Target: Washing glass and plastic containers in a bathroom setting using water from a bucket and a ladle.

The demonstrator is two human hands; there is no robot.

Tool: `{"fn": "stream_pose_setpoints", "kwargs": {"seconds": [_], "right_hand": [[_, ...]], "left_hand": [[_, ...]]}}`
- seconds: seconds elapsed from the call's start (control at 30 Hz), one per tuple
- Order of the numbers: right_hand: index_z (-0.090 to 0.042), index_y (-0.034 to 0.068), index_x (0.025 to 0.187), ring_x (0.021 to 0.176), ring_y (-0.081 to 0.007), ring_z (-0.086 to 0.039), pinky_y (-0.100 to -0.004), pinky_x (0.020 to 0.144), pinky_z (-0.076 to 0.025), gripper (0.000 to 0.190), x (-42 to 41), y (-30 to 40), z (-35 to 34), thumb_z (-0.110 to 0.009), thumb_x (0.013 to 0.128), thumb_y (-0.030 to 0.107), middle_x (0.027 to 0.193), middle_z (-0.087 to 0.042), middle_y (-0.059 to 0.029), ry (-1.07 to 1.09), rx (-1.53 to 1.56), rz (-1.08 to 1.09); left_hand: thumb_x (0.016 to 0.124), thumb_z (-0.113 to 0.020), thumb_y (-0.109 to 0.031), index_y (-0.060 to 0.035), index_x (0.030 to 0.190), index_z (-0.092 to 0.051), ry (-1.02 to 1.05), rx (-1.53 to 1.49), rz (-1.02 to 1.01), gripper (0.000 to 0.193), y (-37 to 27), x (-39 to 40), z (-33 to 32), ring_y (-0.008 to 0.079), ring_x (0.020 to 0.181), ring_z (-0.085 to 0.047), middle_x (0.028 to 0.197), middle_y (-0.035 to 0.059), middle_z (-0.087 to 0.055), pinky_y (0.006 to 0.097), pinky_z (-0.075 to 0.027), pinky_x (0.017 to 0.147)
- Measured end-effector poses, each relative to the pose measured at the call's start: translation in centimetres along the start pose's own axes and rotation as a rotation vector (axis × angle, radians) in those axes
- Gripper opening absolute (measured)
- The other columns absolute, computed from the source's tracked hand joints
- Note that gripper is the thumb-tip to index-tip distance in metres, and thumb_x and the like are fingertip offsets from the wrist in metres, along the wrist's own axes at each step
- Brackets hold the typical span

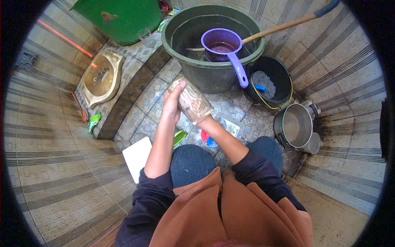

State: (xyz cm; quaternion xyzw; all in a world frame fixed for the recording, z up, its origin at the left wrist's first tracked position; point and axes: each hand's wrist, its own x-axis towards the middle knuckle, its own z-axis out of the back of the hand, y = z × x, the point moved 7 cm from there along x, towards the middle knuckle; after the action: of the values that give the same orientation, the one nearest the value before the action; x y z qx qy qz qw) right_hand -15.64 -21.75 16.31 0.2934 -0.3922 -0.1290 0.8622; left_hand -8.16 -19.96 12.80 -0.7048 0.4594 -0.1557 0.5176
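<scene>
A clear jar [192,102] is tilted in front of me above the tiled floor. My left hand [172,103] is wrapped around its outer side, thumb lying along the wall. At the jar's lower end my right hand [200,112] reaches inside through the mouth, its fingers blurred behind the clear wall. Under my right forearm lie a red round piece [204,135], a blue round piece [212,142] and a clear plastic container [231,123] on wet, whitish tiles. Close to my left knee is a bright green object [180,137], partly hidden.
A large green tub [200,77] of water bears a purple dipper [220,37] and a wooden-handled tool [287,26]. Rightward stand a black bucket [276,69] and a metal pot [297,125]. A white flat panel [137,159], raised ledge [126,98] and squat toilet [118,80] are left.
</scene>
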Motion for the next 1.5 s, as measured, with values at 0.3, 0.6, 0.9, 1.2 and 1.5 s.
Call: {"fn": "stream_pose_setpoints", "kwargs": {"seconds": [0.3, 0.6, 0.9, 1.2, 1.5], "right_hand": [[-0.042, 0.006, 0.117, 0.112, -0.0257, -0.038, -0.0333, 0.099, -0.024, 0.039, -0.7, -2.4, -0.5, -0.039, 0.082, 0.022, 0.119, -0.043, -0.0121, 0.001, 0.491, -0.339], [-0.041, 0.006, 0.118, 0.110, -0.0230, -0.041, -0.0319, 0.093, -0.032, 0.038, -1.1, -2.4, -0.7, -0.043, 0.083, 0.020, 0.121, -0.042, -0.0111, 0.075, 0.392, -0.204], [-0.039, 0.006, 0.120, 0.110, -0.0199, -0.042, -0.0286, 0.091, -0.035, 0.039, -1.9, -0.5, 1.0, -0.040, 0.085, 0.023, 0.123, -0.040, -0.0118, 0.004, 0.033, 0.073], [-0.040, 0.003, 0.118, 0.108, -0.0165, -0.044, -0.0283, 0.092, -0.034, 0.037, -1.2, 1.0, 2.0, -0.041, 0.086, 0.022, 0.117, -0.045, -0.0078, -0.007, -0.356, 0.218], [-0.043, 0.006, 0.116, 0.106, -0.0241, -0.043, -0.0322, 0.091, -0.033, 0.037, -0.7, -1.3, 0.1, -0.039, 0.084, 0.023, 0.116, -0.046, -0.0122, -0.091, 0.457, -0.290]], "left_hand": [[0.073, -0.057, -0.034, -0.0043, 0.111, -0.045, 0.146, -0.223, 0.018, 0.050, -0.1, -0.8, -1.7, 0.0214, 0.098, -0.051, 0.104, 0.0109, -0.053, 0.0372, -0.041, 0.086], [0.073, -0.055, -0.042, -0.0014, 0.113, -0.041, 0.448, -0.390, -0.037, 0.059, -0.3, -1.6, -4.2, 0.0273, 0.102, -0.049, 0.112, 0.0156, -0.048, 0.0447, -0.041, 0.086], [0.069, -0.060, -0.033, -0.0016, 0.114, -0.040, 0.433, -0.310, 0.091, 0.058, -0.6, -2.1, -3.5, 0.0289, 0.099, -0.051, 0.110, 0.0140, -0.050, 0.0404, -0.040, 0.088], [0.069, -0.061, -0.035, -0.0035, 0.109, -0.046, 0.222, 0.087, 0.048, 0.053, -0.1, -1.8, -2.2, 0.0195, 0.095, -0.053, 0.104, 0.0073, -0.054, 0.0370, -0.042, 0.083], [0.069, -0.061, -0.032, -0.0010, 0.108, -0.045, 0.386, -0.342, 0.066, 0.052, 0.5, -1.4, -2.7, 0.0218, 0.099, -0.051, 0.104, 0.0097, -0.054, 0.0357, -0.039, 0.089]]}}
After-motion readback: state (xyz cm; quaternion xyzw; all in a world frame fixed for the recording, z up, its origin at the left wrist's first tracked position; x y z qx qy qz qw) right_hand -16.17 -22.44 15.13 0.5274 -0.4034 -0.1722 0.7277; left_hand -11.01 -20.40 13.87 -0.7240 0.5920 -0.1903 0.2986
